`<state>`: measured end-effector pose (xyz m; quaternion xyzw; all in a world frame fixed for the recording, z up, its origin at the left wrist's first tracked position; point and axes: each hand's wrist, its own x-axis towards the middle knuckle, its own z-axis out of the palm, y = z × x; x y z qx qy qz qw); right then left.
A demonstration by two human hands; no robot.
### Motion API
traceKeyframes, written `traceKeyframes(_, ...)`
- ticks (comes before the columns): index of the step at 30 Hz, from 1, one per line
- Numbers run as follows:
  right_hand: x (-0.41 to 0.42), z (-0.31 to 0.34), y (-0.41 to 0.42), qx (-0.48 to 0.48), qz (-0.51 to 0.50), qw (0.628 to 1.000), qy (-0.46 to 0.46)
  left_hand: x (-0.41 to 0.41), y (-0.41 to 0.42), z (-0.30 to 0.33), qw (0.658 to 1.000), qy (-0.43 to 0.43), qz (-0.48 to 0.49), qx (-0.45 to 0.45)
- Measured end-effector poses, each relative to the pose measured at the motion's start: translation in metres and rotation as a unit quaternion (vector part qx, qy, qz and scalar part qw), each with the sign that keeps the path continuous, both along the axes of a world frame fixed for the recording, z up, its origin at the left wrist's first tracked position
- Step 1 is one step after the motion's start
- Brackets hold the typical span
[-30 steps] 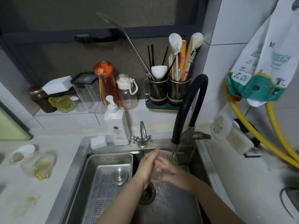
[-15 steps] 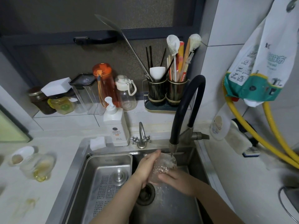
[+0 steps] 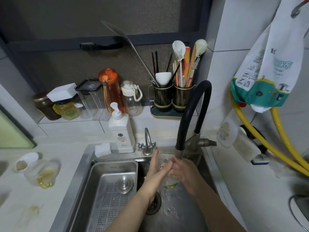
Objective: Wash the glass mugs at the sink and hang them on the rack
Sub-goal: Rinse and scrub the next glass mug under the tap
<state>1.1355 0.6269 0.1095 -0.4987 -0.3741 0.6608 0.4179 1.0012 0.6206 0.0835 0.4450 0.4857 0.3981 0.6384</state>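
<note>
A clear glass mug (image 3: 168,180) sits between both hands over the sink basin (image 3: 180,213), just under the spout of the black faucet (image 3: 179,152). Water runs over it and splashes below. My left hand (image 3: 156,173) wraps the mug's left side, thumb pointing up. From the right, my right hand (image 3: 184,173) grips the mug. Most of the glass is hidden by the fingers. A second glass mug (image 3: 41,174) with yellowish residue stands on the counter at the left.
A steel drain tray (image 3: 110,190) fills the sink's left half. A soap pump bottle (image 3: 121,131), a sponge (image 3: 102,149) and a small tap (image 3: 147,144) line the back rim. Bottles, jars and utensil holders (image 3: 173,99) stand on the ledge. Yellow hoses (image 3: 260,144) run at the right.
Both hands have shifted around the mug under the water; the left hand's fingers now reach further over the glass and its thumb points up.
</note>
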Motion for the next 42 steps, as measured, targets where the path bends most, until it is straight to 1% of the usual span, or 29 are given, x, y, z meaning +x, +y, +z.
traceKeyframes(2,-0.008,-0.001,0.000,0.017,0.023,0.999,-0.036,0.000,-0.001,-0.005,0.997,0.007,0.073,-0.010)
traceKeyframes(3,-0.011,-0.003,-0.002,0.036,0.047,0.996,-0.061,-0.003,0.002,-0.008,0.995,-0.013,0.098,-0.033)
traceKeyframes(4,-0.012,-0.005,-0.005,0.057,0.079,0.991,-0.095,-0.006,0.005,-0.009,0.992,-0.036,0.103,-0.056)
traceKeyframes(6,-0.009,-0.006,-0.009,0.089,0.130,0.976,-0.147,-0.009,0.008,-0.010,0.991,-0.070,0.077,-0.089)
traceKeyframes(7,-0.007,-0.007,-0.008,0.098,0.125,0.976,-0.149,-0.009,0.007,-0.011,0.991,-0.072,0.064,-0.091)
traceKeyframes(8,-0.006,-0.006,-0.007,0.097,0.098,0.981,-0.133,-0.008,0.006,-0.013,0.993,-0.064,0.056,-0.083)
traceKeyframes(10,-0.006,-0.002,-0.004,0.068,0.048,0.995,-0.061,-0.001,0.002,-0.012,0.996,-0.044,0.050,-0.059)
traceKeyframes(12,-0.006,-0.002,-0.003,0.051,0.054,0.997,-0.024,0.001,0.003,-0.009,0.997,-0.025,0.055,-0.045)
traceKeyframes(13,-0.004,-0.003,-0.005,0.053,0.072,0.995,-0.035,0.001,0.005,-0.005,0.997,-0.020,0.051,-0.051)
traceKeyframes(15,0.004,-0.004,-0.008,0.065,0.120,0.987,-0.089,-0.004,0.012,-0.002,0.996,-0.011,0.039,-0.073)
traceKeyframes(17,0.012,-0.007,-0.006,0.084,0.114,0.981,-0.136,-0.004,0.013,-0.005,0.997,-0.003,0.018,-0.074)
traceKeyframes(18,0.014,-0.007,-0.006,0.082,0.089,0.985,-0.125,-0.003,0.011,-0.007,0.997,-0.011,0.004,-0.072)
traceKeyframes(20,0.013,-0.009,-0.004,0.062,0.057,0.995,-0.061,0.001,0.005,-0.010,0.996,-0.044,0.010,-0.079)
traceKeyframes(21,0.011,-0.011,-0.005,0.062,0.067,0.995,-0.042,0.001,0.004,-0.009,0.994,-0.061,0.027,-0.091)
traceKeyframes(22,0.009,-0.010,-0.006,0.067,0.090,0.993,-0.043,-0.001,0.006,-0.009,0.990,-0.076,0.042,-0.106)
traceKeyframes(24,0.006,-0.007,-0.011,0.091,0.160,0.979,-0.085,-0.005,0.009,-0.006,0.989,-0.084,0.035,-0.118)
traceKeyframes(25,0.007,-0.007,-0.010,0.103,0.178,0.972,-0.110,-0.007,0.010,-0.002,0.990,-0.080,0.019,-0.118)
traceKeyframes(26,0.009,-0.009,-0.008,0.112,0.170,0.972,-0.120,-0.009,0.010,0.001,0.990,-0.075,0.006,-0.117)
traceKeyframes(28,0.008,-0.010,-0.005,0.090,0.103,0.986,-0.096,-0.009,0.006,0.005,0.994,-0.038,-0.002,-0.099)
traceKeyframes(29,0.008,-0.012,-0.003,0.066,0.064,0.993,-0.079,-0.008,0.003,0.005,0.997,-0.010,-0.005,-0.075)
traceKeyframes(31,0.005,-0.014,-0.001,0.027,0.023,0.998,-0.059,-0.006,-0.004,0.005,0.999,0.050,-0.018,-0.010)
traceKeyframes(33,0.000,-0.014,-0.003,0.012,0.026,0.999,-0.039,-0.006,-0.008,0.006,0.997,0.079,0.003,0.026)
traceKeyframes(35,-0.005,-0.014,-0.005,0.012,0.041,0.999,-0.028,-0.005,-0.006,0.011,0.995,0.078,0.051,0.029)
traceKeyframes(36,-0.007,-0.013,-0.005,0.018,0.055,0.997,-0.051,-0.005,-0.003,0.015,0.994,0.077,0.073,0.024)
traceKeyframes(37,-0.009,-0.011,-0.007,0.035,0.075,0.992,-0.100,-0.004,0.001,0.017,0.992,0.085,0.090,0.016)
traceKeyframes(39,-0.011,-0.008,-0.010,0.087,0.125,0.966,-0.207,-0.003,0.006,0.020,0.992,0.091,0.091,-0.020)
traceKeyframes(40,-0.012,-0.007,-0.011,0.095,0.134,0.959,-0.229,-0.002,0.007,0.016,0.992,0.090,0.086,-0.033)
traceKeyframes(42,-0.011,-0.004,-0.014,0.122,0.141,0.953,-0.238,0.001,0.003,0.008,0.991,0.080,0.091,-0.058)
